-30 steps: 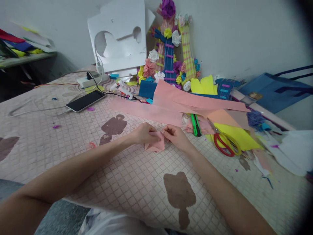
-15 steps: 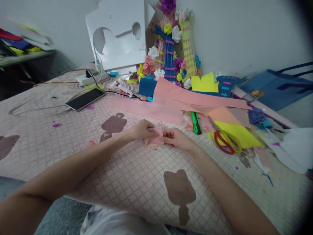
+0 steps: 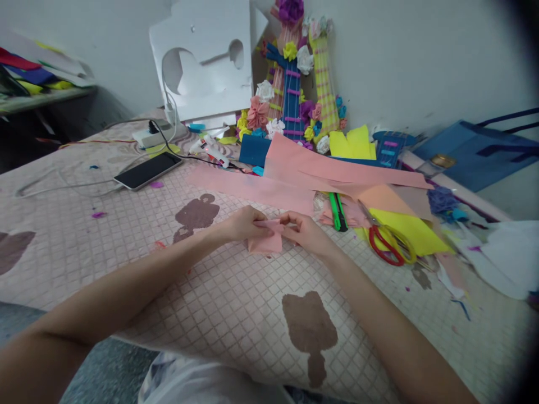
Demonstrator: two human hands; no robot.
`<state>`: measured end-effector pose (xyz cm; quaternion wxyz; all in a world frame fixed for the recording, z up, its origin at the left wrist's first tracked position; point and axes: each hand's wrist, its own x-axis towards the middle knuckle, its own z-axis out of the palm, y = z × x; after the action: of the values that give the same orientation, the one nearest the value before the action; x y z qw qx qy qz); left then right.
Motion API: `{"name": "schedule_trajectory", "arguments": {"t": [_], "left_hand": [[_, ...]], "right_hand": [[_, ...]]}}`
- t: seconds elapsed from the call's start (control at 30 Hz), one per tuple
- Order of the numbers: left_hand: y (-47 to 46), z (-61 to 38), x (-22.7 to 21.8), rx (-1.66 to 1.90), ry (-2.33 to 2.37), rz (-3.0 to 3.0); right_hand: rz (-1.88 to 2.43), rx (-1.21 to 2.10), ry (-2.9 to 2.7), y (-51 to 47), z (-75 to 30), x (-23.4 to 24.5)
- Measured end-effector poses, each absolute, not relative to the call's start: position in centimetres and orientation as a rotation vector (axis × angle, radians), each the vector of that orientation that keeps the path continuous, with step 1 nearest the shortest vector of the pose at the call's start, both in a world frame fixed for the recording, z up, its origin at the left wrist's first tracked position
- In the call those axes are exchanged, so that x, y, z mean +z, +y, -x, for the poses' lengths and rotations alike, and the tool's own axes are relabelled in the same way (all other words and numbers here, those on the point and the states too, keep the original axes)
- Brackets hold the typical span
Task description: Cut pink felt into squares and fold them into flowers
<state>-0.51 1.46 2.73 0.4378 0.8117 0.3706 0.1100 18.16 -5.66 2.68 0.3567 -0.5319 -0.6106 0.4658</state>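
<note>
Head cam: my right hand point(image 3: 304, 229) just moved up to pinch the top corner of the pink paper point(image 3: 265, 243), left hand point(image 3: 243, 223) pinching the other side, over the worktop point(image 3: 236, 292). Folding's probably only partway.

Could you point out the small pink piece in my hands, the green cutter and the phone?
Small pink piece point(image 3: 265, 244): head view, on its lower part.
Green cutter point(image 3: 337, 211): head view, middle of its body.
Phone point(image 3: 148, 171): head view, middle of its dark screen.
</note>
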Motion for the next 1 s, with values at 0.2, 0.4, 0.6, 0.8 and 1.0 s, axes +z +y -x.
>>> {"name": "schedule_trajectory", "arguments": {"t": [0.2,0.4,0.6,0.8,1.0], "left_hand": [[1.1,0.3,3.0,0.274,0.961,-1.994],[1.7,0.8,3.0,0.246,0.873,-1.979],[2.1,2.5,2.8,0.214,0.75,-1.646],[2.1,2.2,1.8,0.232,0.727,-1.833],[-0.9,2.8,3.4,0.516,0.922,-2.262]], "right_hand": [[1.346,1.115,-1.547,-4.9,-18.0,2.1],[1.317,1.25,-1.461,-5.1,-17.9,1.8],[1.424,1.254,-1.216,-5.6,-18.4,1.3],[1.491,1.224,-1.204,-7.7,-18.8,1.2],[1.699,0.634,-1.535,-11.2,-20.5,1.2]]}}
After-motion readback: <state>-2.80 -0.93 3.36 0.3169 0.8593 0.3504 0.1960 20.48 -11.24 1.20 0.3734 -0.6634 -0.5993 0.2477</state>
